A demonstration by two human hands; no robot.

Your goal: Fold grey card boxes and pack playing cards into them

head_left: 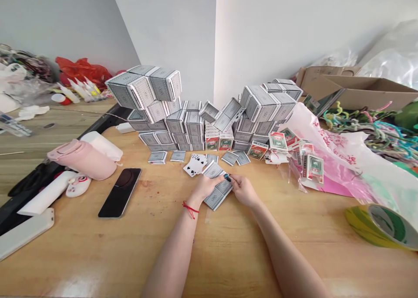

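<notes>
Head camera looks down on a wooden worktop [228, 254], with both forearms reaching in from the near edge. The left hand [204, 188] lies over a loose spread of grey-backed playing cards [218, 194]. Its fingers [212, 180] sit together on the cards, though it cannot be told whether they grip them. A red string bracelet [190, 209] is tied around that wrist. The right hand [243, 190] is just beside the left, its fingers [233, 180] pinched together on a small dark teal item [227, 177] at the edge of the cards, too small to identify. Just left of the spread, on the far side, lies a small fan of face-up spades [195, 164].

Beyond the hands rises a tall, uneven wall of grey patterned card boxes [176, 123], with its upper tiers leaning out at angles. Several flat grey packets [230, 158] lie in a loose row at its foot. Red-and-green labelled card packs [278, 142] are scattered to the right, beside a pink-and-white plastic bag [329, 145].

On the left of the worktop are a black smartphone [119, 192] and a pink pouch [81, 158]. A roll of yellow-green tape [382, 226] sits at the near right. Far right, a cardboard box [355, 89] stands behind a tangle of coloured pipe cleaners [369, 128].
</notes>
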